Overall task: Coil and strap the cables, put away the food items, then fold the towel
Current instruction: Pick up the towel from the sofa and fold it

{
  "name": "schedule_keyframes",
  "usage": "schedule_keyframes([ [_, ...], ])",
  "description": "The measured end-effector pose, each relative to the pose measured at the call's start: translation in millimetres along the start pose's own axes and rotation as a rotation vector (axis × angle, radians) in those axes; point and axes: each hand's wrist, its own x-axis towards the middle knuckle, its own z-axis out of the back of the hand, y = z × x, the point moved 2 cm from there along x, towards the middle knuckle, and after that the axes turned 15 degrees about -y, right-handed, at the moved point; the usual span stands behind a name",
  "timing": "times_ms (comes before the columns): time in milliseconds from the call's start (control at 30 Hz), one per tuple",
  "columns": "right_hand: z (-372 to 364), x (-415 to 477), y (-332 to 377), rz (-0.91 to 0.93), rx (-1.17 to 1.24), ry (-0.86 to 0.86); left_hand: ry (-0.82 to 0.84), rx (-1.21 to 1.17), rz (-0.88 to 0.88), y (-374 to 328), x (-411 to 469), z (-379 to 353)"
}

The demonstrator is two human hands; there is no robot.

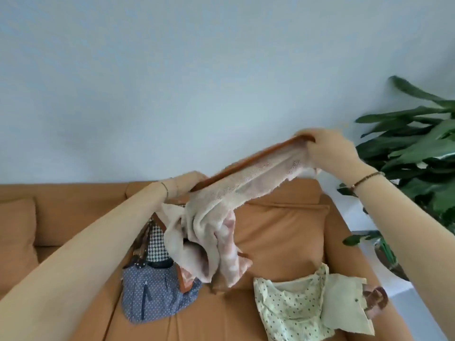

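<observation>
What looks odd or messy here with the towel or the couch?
The towel, stretched between the left hand and right hand, hangs bunched and twisted, not flat. The floral bag lies slumped on the couch.

I'm looking at a home living room: an orange sofa [283, 242] with cushions at six o'clock, a plain wall [197, 82] at twelve, a leafy houseplant [418, 143] at three.

Both arms reach forward, right hand [330, 153] raised above left hand [183, 183] (both clenched).
</observation>
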Motion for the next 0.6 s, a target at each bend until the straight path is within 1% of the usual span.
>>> schedule_keyframes([
  [67,50.4,27.4,17.9,0.041,-0.005,-0.132,-0.166,-0.328,-0.045,-44.0,-12.8,43.1],
  [100,71.4,40.9,27.2,0.054,-0.019,-0.215,-0.210,-0.445,-0.101,-65.6,-21.0,64.9],
  [133,94.2,52.5,37.4,0.064,-0.030,-0.306,-0.232,-0.477,-0.190,-84.3,-24.7,85.2],
  [167,110.1,63.7,44.6,0.069,-0.044,-0.389,-0.270,-0.396,-0.297,-99.4,-27.4,100.6],
  [200,127.1,71.1,52.4,0.079,-0.052,-0.468,-0.343,-0.264,-0.408,-112.0,-30.8,118.7],
  [233,141.1,76.9,58.7,0.088,-0.058,-0.528,-0.449,-0.143,-0.521,-124.1,-33.5,135.7],
  [267,151.3,82.2,62.2,0.084,-0.058,-0.571,-0.529,-0.070,-0.570,-130.6,-33.9,147.3],
  [300,157.7,85.4,63.0,0.075,-0.059,-0.606,-0.555,-0.060,-0.579,-132.0,-35.7,150.5],
  [333,162.1,86.7,63.0,0.063,-0.062,-0.626,-0.536,-0.055,-0.545,-126.0,-37.4,147.8],
  [400,158.9,84.2,55.2,0.039,-0.068,-0.642,-0.400,0.047,-0.412,-89.3,-35.4,116.9],
  [467,145.4,80.7,44.5,0.040,-0.083,-0.603,-0.240,0.235,-0.259,-25.5,-36.5,74.2],
  [533,122.4,73.8,32.8,0.053,-0.112,-0.523,-0.120,0.315,-0.062,39.1,-39.3,45.4],
  [600,96.6,66.1,23.1,0.066,-0.156,-0.456,-0.122,0.299,0.024,71.2,-37.1,43.0],
])
